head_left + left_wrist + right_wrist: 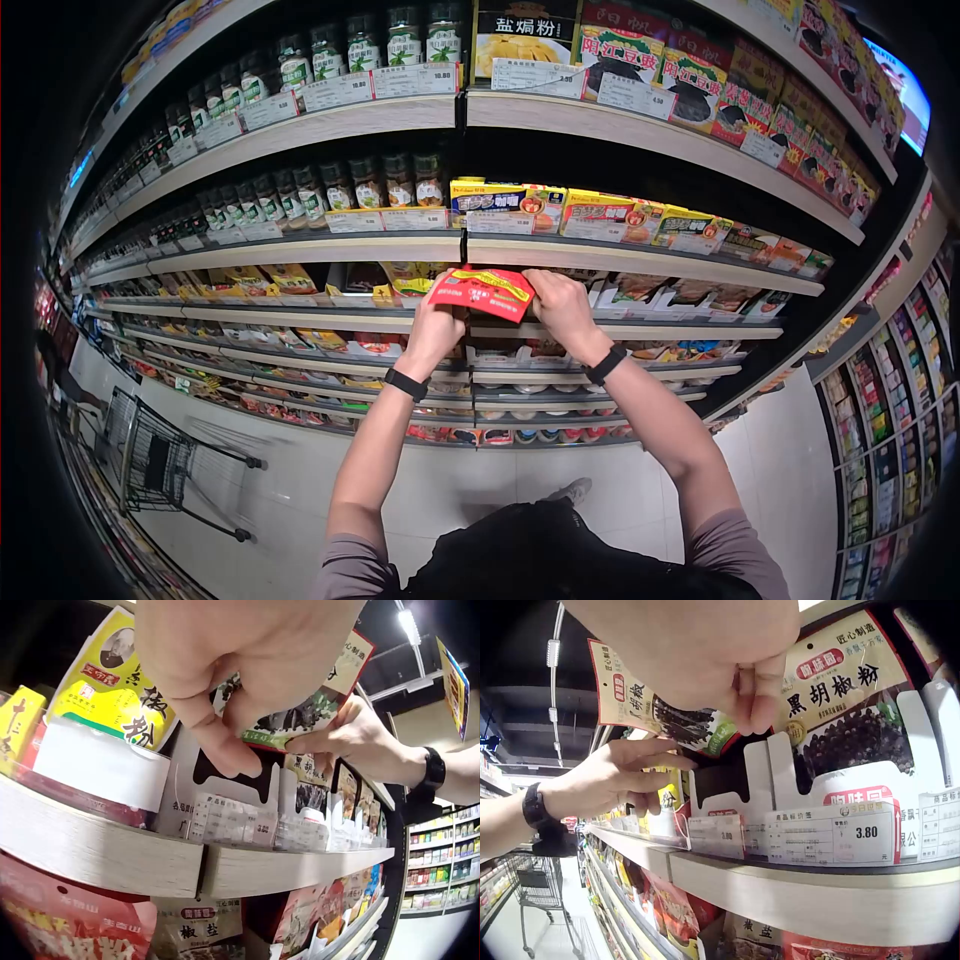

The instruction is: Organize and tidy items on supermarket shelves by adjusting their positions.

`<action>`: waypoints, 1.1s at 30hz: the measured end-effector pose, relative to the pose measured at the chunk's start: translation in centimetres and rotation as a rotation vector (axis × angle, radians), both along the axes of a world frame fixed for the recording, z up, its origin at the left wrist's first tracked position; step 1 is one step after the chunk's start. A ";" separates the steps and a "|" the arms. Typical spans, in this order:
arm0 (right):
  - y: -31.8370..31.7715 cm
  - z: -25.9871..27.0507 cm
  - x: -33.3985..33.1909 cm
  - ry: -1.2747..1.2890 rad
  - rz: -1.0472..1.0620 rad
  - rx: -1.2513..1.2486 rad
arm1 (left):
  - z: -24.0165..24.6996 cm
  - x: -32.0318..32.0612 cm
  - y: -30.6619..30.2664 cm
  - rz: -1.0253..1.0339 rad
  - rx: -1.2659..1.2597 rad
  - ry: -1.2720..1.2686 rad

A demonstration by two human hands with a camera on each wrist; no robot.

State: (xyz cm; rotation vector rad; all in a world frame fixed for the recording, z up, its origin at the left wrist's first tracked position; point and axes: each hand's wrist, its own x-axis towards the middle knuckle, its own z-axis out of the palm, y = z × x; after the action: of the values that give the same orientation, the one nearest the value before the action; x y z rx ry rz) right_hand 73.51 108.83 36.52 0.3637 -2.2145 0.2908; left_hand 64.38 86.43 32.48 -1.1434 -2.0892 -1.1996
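Observation:
Both hands hold a black pepper packet (485, 292) out in front of a shelf, its red back turned up toward the head. My left hand (437, 318) grips the packet's left side and my right hand (563, 305) pinches its right end. From the wrists, the pale front of the packet (686, 724) shows dark peppercorns and green leaves. Just below it on the shelf stands a white display box (229, 787) with a dark cut-out front. Beside that box, another black pepper packet (847, 697) stands upright in its own white box.
A yellow pepper powder packet (112, 682) stands left of the display box. Price tags (829, 836) line the shelf edge (780, 889). Above are curry boxes (600, 215) and rows of spice jars (370, 185). A shopping cart (160, 460) stands on the floor at the left.

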 end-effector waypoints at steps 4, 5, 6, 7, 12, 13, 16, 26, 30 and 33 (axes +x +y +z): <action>0.5 -1.0 -2.1 -0.097 -0.082 -0.023 | -0.3 -1.2 -0.4 0.076 -0.109 0.004; 0.3 -0.6 -2.2 -0.128 -0.109 -0.012 | 0.4 -1.1 -0.3 0.078 -0.070 -0.029; 0.0 -0.4 -2.3 -0.160 -0.136 -0.002 | 0.9 -0.9 -0.1 0.079 -0.033 -0.063; -0.3 -0.2 -2.3 -0.194 -0.162 0.007 | 1.3 -0.6 -0.1 0.081 0.003 -0.098; -1.6 0.3 -1.9 -0.239 -0.143 -0.062 | 2.1 0.1 0.3 -0.104 0.320 -0.474; -1.8 0.4 -2.0 -0.241 -0.140 -0.074 | 2.0 -0.2 0.5 -0.151 0.383 -0.505; -1.4 -1.6 -3.6 -0.266 -0.134 -0.186 | 1.9 -0.9 0.9 -0.202 0.452 -0.666; -1.8 -0.1 -3.5 -0.548 0.006 -0.597 | 3.2 -1.7 0.9 0.068 -0.135 -0.416; -3.0 1.2 -2.1 -0.505 0.014 -0.672 | 1.3 -3.7 1.1 0.214 -0.293 -0.138; -2.2 -1.7 -3.9 -0.406 -0.051 -0.604 | 4.6 -1.3 1.2 0.033 -0.192 -0.595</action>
State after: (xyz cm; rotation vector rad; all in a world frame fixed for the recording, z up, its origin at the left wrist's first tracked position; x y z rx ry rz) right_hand 69.57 106.58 34.84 -0.0937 -2.3781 1.0483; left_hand 63.12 87.65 37.09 -0.8926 -2.6970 -1.4817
